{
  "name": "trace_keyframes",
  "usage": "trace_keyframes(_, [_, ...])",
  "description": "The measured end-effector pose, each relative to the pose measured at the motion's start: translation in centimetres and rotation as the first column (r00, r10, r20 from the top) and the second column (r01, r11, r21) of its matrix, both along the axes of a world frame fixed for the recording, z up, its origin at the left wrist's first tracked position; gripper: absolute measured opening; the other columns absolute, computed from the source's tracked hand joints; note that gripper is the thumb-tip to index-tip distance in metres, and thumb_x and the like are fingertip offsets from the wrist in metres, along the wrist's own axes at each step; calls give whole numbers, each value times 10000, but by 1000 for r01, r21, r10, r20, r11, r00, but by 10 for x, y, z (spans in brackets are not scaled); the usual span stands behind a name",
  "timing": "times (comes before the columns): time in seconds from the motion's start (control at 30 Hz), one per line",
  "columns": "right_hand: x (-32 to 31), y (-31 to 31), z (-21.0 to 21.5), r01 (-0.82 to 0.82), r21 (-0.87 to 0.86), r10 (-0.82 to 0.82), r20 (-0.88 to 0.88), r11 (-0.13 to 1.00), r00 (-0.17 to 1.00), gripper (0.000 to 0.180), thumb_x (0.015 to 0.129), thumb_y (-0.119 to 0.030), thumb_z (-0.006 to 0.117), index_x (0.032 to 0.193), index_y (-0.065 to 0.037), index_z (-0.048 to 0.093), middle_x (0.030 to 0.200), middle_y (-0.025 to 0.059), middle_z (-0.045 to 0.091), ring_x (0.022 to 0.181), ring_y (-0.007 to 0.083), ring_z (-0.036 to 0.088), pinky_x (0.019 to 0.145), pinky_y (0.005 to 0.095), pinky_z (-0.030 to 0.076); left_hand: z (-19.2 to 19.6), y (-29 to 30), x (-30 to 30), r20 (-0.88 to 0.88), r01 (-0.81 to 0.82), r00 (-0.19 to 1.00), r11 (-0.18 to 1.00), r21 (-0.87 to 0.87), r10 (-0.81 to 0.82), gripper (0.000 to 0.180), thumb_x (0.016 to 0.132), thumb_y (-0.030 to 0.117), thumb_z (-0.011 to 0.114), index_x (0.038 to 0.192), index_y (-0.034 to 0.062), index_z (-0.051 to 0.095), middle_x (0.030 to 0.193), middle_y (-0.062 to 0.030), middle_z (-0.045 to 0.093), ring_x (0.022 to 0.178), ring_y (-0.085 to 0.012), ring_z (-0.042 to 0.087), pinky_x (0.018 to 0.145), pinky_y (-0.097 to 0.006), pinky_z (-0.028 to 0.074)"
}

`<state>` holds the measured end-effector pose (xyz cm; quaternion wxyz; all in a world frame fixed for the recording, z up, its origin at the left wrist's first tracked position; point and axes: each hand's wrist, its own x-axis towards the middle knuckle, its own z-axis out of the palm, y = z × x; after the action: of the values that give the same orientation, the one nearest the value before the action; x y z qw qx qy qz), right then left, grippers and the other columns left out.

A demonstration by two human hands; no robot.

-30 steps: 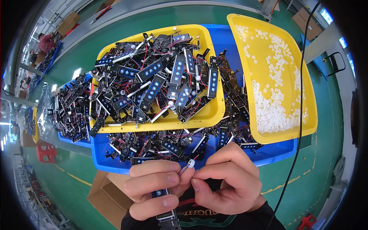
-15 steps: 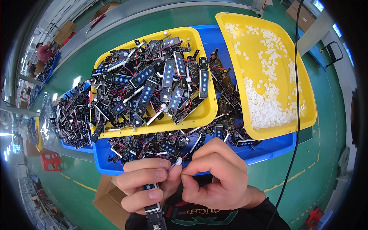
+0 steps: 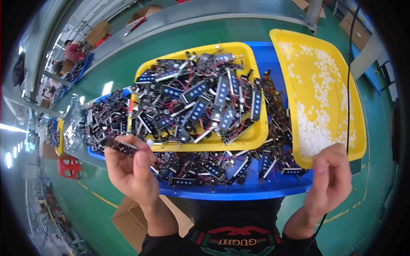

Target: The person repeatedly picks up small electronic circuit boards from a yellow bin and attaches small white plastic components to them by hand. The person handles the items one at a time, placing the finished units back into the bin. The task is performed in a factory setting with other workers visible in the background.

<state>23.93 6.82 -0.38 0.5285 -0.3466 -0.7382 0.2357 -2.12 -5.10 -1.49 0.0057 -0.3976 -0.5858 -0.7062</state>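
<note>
**Left hand holds a circuit strip, right hand at the tray of white parts**

The left hand is closed around a narrow dark circuit strip, gripping it between thumb and fingers. The strip juts out to the left of the hand, and a small white cap shows just above the thumb. The hand sits over the front left corner of the blue bin, which holds a loose layer of dark boards with red and black wires.

The right hand is curled with thumb and fingers pinched narrow, at the near corner of the right yellow tray, which is scattered with small white parts. I cannot tell whether it holds one of them.

A second yellow tray rests across the blue bin, heaped with blue-faced strips. A further pile of boards lies to the left. A black cable runs down the right side. A cardboard box stands on the green floor below.
</note>
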Motion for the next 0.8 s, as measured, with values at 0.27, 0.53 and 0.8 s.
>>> trace_keyframes(0.27, [25,29,-7,286,131,-308,568,949,763,247,829,-46,643,1062,33,623,997,153,594,944,323,555,841,396,440,28,-12,-68,-267,-401,910,837,-373,317,267,988,162,481,1089,-22,645,814,-32,634,664,-65,500,592,-214,393])
trace_keyframes(0.53, [27,33,-8,298,24,-250,611,954,751,327,819,-61,648,1125,43,599,1054,172,578,994,357,545,884,418,433,42,20,-99,-614,-644,733,588,-489,293,287,952,210,533,1000,-29,685,786,-207,676,671,-313,642,659,-385,485])
trace_keyframes(0.8, [29,35,-8,290,5,-226,639,957,735,353,802,-69,660,1130,44,595,1061,171,572,1008,361,530,892,406,425,50,24,-97,-311,-308,946,574,-759,97,436,982,323,502,933,-58,708,620,-124,603,538,-202,545,554,-340,426])
